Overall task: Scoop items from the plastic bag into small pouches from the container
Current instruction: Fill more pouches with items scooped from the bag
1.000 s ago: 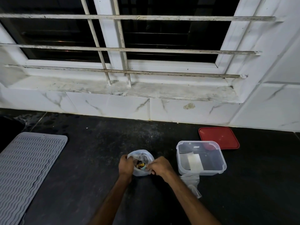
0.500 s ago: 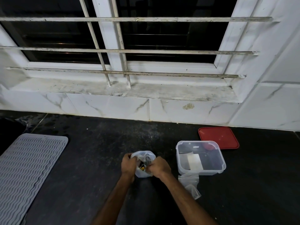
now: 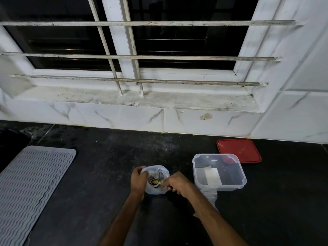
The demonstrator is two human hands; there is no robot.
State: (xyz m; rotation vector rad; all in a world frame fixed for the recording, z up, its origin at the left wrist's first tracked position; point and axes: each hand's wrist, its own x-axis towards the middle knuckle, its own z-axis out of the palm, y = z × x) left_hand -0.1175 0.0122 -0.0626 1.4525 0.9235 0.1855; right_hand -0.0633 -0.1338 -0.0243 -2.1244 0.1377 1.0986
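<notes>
Bag [image 3: 156, 189] of thin, cloudy plastic stands on a dark surface [image 3: 106, 174], near the viewer and about centre, its mouth held open by both hands. The left hand [image 3: 139, 180] grips the left side of the rim, fingers curled over the edge. The right hand [image 3: 174, 183] pinches the right side of the rim; whether it also holds a scoop cannot be told. Down inside the bag lie small items [image 3: 155, 181], one yellow, the rest dark and hard to make out.

Just right of the bag stands a clear container [image 3: 243, 176], uncovered, with a flat pale strip [image 3: 213, 176] inside it, probably folded pouches. One clear pouch [image 3: 212, 196] lies crumpled against the container's near side, partly behind the right forearm. A red lid [image 3: 239, 150] lies flat beyond the container, by the wall. A grey ribbed mat [image 3: 30, 183] covers the left of the surface.

The bag looks very light, soft and floppy. It would probably slump shut if let go, so the rim is the place to hold it, with one hand keeping a side up while the other scoops. The film may be slippery and could tear if stretched. The pouch looks just as limp and is best taken by its open edge. The items seem small and light.
</notes>
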